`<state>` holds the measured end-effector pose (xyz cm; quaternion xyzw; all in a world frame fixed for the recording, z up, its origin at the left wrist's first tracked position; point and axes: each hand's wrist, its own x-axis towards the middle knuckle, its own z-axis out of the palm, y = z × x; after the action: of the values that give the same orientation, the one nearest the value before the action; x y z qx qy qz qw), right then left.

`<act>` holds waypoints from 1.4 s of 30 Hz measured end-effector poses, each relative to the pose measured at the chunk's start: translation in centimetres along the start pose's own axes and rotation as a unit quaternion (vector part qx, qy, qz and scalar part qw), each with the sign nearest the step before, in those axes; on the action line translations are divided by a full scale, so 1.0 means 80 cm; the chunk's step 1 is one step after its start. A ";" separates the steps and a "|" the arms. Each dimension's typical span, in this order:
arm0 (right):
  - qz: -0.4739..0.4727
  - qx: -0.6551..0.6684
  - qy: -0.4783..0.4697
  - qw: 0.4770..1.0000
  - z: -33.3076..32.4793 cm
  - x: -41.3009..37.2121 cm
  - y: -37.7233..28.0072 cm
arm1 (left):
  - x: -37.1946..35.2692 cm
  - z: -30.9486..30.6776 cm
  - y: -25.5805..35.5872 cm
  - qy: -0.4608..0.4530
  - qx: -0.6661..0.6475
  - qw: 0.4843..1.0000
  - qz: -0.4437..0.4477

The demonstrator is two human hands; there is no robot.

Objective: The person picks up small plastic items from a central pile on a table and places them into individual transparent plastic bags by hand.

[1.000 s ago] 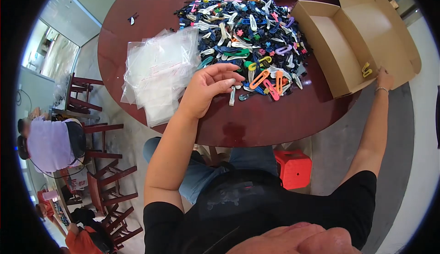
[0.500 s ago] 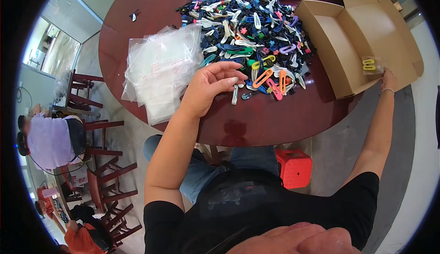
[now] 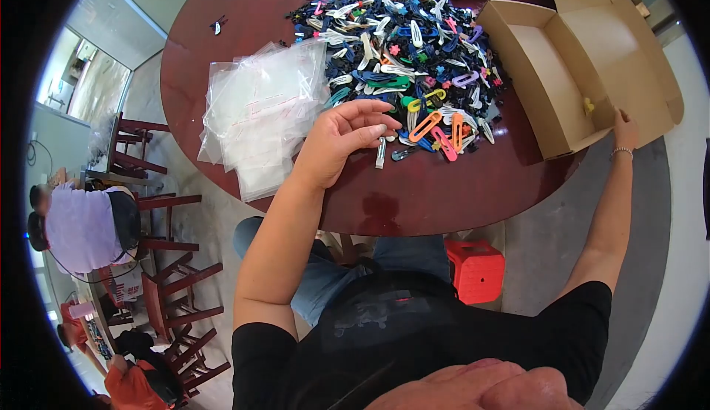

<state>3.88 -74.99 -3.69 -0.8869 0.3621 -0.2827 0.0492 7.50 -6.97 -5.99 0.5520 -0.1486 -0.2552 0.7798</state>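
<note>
My left hand (image 3: 346,140) rests at the near edge of a large heap of hair clips (image 3: 414,62), fingers loosely curved and apart, with nothing seen in them. Just below its thumb lies a silver clip (image 3: 381,153). Orange clips (image 3: 425,126) and a pink clip (image 3: 444,144) lie to its right. My right hand (image 3: 626,129) reaches to the near end of an open cardboard box (image 3: 543,77), its fingers slightly apart at the wall. Inside the box, apart from the fingers, is a small blurred bundle of yellow clips (image 3: 589,106); its clear bag hardly shows.
Clear plastic bags (image 3: 259,106) lie stacked left of the heap on the round dark-red table (image 3: 370,203). A red stool (image 3: 477,271) stands below the table edge. Other people sit at the far left near wooden stools (image 3: 170,291).
The bagged yellow clips have left my right hand's fingers and moved left and down into the box. My left hand stays where it was.
</note>
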 end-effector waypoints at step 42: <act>0.293 0.717 -0.094 0.625 -0.031 -0.040 -0.093 | -0.001 0.005 0.003 -0.014 0.022 1.000 -0.012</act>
<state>5.26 -67.09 -0.91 -0.4393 0.2789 -0.3391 0.7837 7.30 -7.15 -5.66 0.5673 -0.1584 -0.2689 0.7621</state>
